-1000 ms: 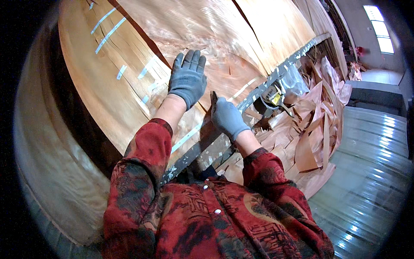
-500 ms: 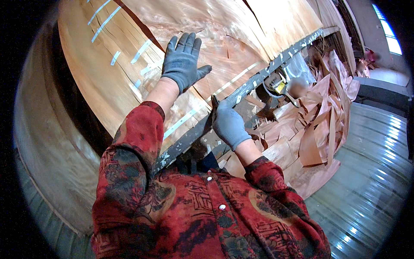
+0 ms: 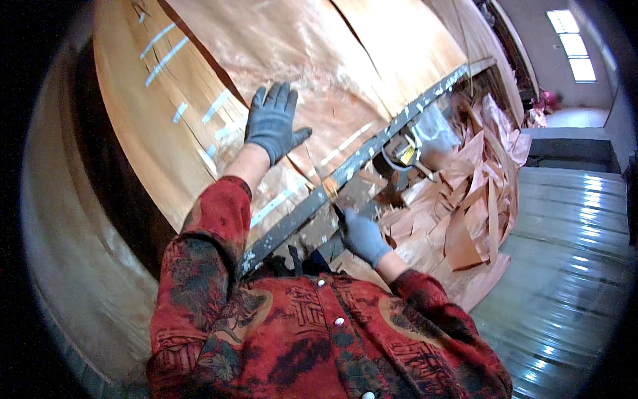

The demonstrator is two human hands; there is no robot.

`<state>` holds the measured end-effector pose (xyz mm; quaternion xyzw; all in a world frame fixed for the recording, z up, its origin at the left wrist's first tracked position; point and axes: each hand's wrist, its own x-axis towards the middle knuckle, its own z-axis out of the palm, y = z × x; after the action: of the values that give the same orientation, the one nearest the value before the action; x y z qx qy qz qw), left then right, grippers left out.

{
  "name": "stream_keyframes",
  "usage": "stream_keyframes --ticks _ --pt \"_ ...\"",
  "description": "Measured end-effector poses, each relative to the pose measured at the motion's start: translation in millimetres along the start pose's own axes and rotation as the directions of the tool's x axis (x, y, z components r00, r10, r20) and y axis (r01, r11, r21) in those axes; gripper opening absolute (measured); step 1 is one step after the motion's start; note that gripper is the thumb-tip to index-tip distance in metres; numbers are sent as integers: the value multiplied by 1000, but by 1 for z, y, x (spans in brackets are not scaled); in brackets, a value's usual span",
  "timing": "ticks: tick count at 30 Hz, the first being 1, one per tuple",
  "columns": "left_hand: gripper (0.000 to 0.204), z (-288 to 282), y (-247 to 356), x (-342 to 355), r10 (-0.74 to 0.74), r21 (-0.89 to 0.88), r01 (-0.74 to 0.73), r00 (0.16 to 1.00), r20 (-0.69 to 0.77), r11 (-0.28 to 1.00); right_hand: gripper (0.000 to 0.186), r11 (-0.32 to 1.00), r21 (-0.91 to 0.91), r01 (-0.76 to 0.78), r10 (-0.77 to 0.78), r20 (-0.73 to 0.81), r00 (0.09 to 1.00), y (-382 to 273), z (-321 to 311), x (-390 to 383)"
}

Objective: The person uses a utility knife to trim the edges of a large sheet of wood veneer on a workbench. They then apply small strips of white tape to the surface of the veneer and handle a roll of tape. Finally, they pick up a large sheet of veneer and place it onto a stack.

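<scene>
My left hand (image 3: 271,123), in a grey glove with a dark palm coating, lies flat with fingers spread on a thin wood veneer sheet (image 3: 306,100). The sheet covers a work table whose dark, paint-flecked edge (image 3: 379,149) runs diagonally in front of me. My right hand (image 3: 363,238), gloved too, is closed just below that edge, its back toward me. Whatever its fingers hold is hidden. A small, pale wood piece (image 3: 330,187) bends over the edge a little above it. Strips of white tape (image 3: 166,61) cross cracks in the veneer at the left.
Under the edge to the right lie a heap of torn veneer scraps (image 3: 475,206), clear plastic (image 3: 435,130) and a yellow-marked item (image 3: 407,155). A ridged, shiny floor surface (image 3: 558,266) spreads at the right. A large pale sheet (image 3: 73,253) curves down at the left.
My right hand has dropped from the table edge to below it, slightly rightward. A pale piece now shows bent over the edge there. My left hand stays flat on the veneer; the view has shifted.
</scene>
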<state>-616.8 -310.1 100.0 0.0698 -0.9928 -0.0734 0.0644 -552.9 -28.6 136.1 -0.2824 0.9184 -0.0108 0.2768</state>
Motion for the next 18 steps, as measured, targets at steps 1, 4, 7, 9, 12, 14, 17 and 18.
stream_keyframes --ticks 1,4,7,9,12,14,17,18 --pt "82 -3 0 0 -2 0 2 1000 7 1000 29 996 43 -75 75 19 997 8 0 -10" --pt "82 -14 3 -1 -22 -15 23 998 53 1000 40 986 167 27 24 -297 955 36 -6 -13" --pt "82 -23 11 1 -88 -25 92 988 130 995 37 919 377 117 96 -500 861 67 -32 24" --pt "87 -24 23 6 -154 -7 156 980 124 988 36 877 397 269 43 -624 780 84 -64 70" --pt "87 -19 51 13 -33 274 56 996 -89 960 33 912 362 193 52 -568 821 95 -126 151" --pt "66 -11 72 11 109 428 -61 990 -90 902 55 894 409 185 69 -531 844 86 -164 205" --pt "39 3 98 4 63 348 -54 998 -17 936 68 932 343 119 19 -374 927 59 -207 266" --pt "22 7 101 3 105 439 -47 989 -108 897 73 943 295 157 -51 -337 940 49 -207 274"
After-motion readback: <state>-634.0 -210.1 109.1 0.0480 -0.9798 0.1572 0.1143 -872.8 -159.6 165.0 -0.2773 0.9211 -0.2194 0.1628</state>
